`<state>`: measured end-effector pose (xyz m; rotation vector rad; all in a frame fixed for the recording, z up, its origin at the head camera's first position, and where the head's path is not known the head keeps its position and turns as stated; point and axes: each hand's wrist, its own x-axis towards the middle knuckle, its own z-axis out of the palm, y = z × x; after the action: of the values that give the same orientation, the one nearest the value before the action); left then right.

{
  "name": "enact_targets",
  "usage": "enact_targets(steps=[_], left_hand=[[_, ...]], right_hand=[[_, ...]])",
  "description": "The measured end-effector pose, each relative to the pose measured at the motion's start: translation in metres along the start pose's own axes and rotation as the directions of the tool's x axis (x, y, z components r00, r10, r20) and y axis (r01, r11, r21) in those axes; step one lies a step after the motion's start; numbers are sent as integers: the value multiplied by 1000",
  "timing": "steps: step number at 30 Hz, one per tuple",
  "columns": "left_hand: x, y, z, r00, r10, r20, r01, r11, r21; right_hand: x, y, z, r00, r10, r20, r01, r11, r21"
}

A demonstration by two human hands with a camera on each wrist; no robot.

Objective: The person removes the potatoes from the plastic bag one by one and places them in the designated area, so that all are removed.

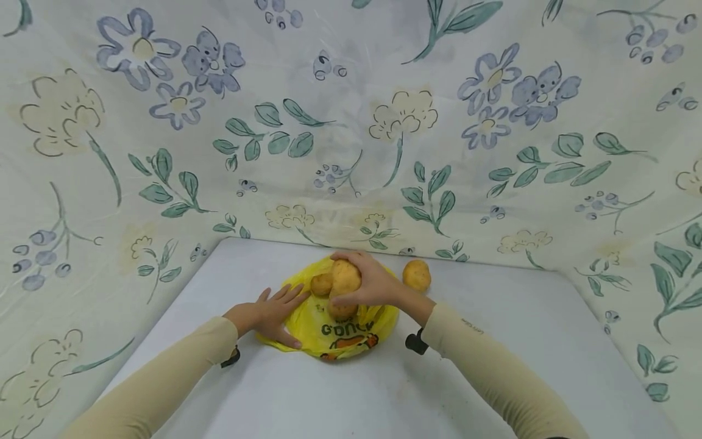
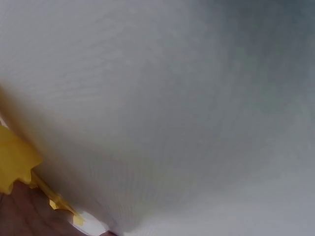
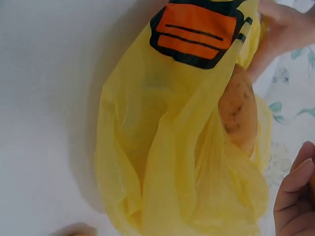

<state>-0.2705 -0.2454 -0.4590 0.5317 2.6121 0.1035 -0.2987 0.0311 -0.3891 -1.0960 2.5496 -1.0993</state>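
Note:
A yellow plastic bag (image 1: 312, 332) with a printed cartoon lies spread on the table. My right hand (image 1: 378, 283) grips a potato (image 1: 347, 276) over the bag, thumb on the near side and fingers on the far side. Two more potatoes, a small one (image 1: 320, 285) and a larger one (image 1: 343, 311) partly hidden behind the held one, lie at the bag. With fingers spread, my left hand (image 1: 276, 314) rests on the bag's left edge. In the right wrist view, a potato (image 3: 239, 110) shows through the bag's opening. The left wrist view catches mostly white surface.
Another potato (image 1: 417, 275) sits on the white table (image 1: 493, 341), just right of the bag. Floral-patterned cloth (image 1: 351, 152) rises behind the table and along both sides. A small black device (image 1: 417, 342) is at the right wrist.

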Motion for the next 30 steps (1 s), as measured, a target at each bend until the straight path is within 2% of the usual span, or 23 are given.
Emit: enact_targets(steps=[9,20,27,30], left_hand=[[0,-2,-3,1000,20,-12,-20,1000,4],[4,0,4,1000,-2,11,2,999,35],[2,0,2,1000,-9,6,9,1000,24],[1,1,1,1000,-10,4,10,1000,25]], right_hand=[[-2,7,-13,999,38,-25,-38,999,9],[-12,20,-25,997,36,-66,-34,999,34],[-18,24,-36,991,129,-44,-122,984,133],[-21,26,-42,989,136,-61,-128,985,111]])
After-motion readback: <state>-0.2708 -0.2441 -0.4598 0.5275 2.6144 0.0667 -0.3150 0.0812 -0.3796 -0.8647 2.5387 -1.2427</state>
